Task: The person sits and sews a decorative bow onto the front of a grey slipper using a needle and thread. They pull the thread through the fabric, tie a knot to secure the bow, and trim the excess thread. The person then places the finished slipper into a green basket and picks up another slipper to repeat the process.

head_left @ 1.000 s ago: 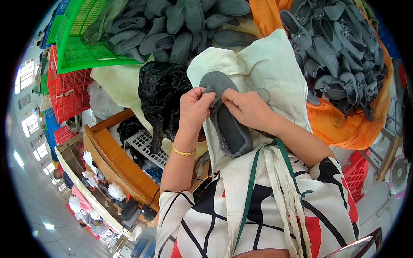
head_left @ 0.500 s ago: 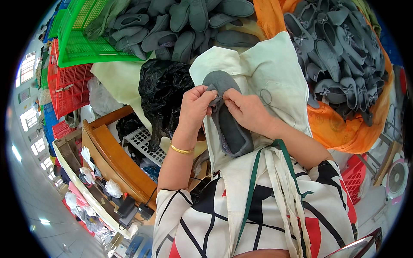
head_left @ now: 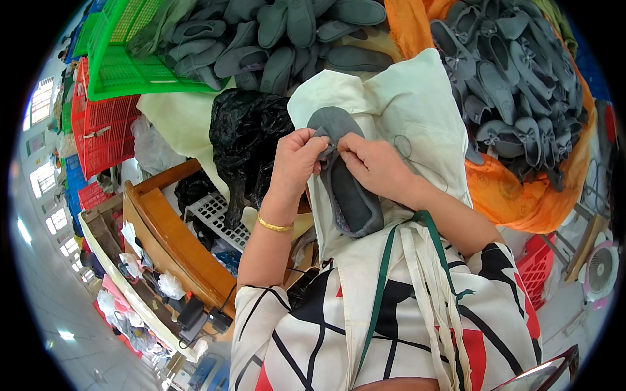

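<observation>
A grey slipper-like shoe (head_left: 355,195) lies on the pale cloth (head_left: 417,117) over my lap, its toe pointing away from me. My left hand (head_left: 297,159) pinches a small grey fabric bow at the left side of the shoe's upper. My right hand (head_left: 375,166) is closed at the edge of the shoe's opening, thumb and fingertips pressed together there. A thin dark thread (head_left: 405,148) loops over the cloth to the right of my right hand. Whether a needle sits between my fingertips cannot be made out.
Grey shoes (head_left: 287,26) are heaped at the back beside a green crate (head_left: 124,72). More shoes with bows (head_left: 515,78) fill an orange sack (head_left: 528,208) at the right. A black plastic bag (head_left: 244,130) and a wooden drawer (head_left: 176,228) stand left. A fan (head_left: 601,270) is far right.
</observation>
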A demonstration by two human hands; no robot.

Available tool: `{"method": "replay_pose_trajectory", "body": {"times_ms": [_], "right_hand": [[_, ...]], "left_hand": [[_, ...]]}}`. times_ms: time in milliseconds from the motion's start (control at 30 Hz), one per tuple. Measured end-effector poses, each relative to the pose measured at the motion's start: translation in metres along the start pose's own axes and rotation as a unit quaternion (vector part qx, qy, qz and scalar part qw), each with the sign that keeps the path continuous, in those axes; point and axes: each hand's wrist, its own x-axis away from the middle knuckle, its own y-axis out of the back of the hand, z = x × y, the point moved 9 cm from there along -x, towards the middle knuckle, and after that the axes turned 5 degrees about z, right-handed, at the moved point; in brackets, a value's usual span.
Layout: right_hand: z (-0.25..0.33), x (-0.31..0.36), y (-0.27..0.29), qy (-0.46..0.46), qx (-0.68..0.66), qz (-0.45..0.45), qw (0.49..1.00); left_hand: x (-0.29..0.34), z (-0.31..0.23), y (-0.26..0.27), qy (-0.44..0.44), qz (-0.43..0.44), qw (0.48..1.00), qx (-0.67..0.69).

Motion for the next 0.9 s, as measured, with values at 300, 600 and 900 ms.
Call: {"method": "replay_pose_trajectory", "body": {"times_ms": [300, 600, 900], "right_hand": [[-0.010, 0.002, -0.008, -0.079, -0.093, -0.046, 0.991], [-0.004, -0.022, 0.006, -0.155, -0.154, 0.039, 0.975], [0.004, -0.036, 0.017, 0.056, -0.049, -0.089, 0.993]], "left_hand": [[0.001, 0.000, 0.000, 0.002, 0.021, 0.999, 0.046], [0.002, 0.002, 0.001, -0.030, 0.008, 0.999, 0.013], [0.002, -0.001, -0.007, -0.053, -0.021, 0.998, 0.002]]}}
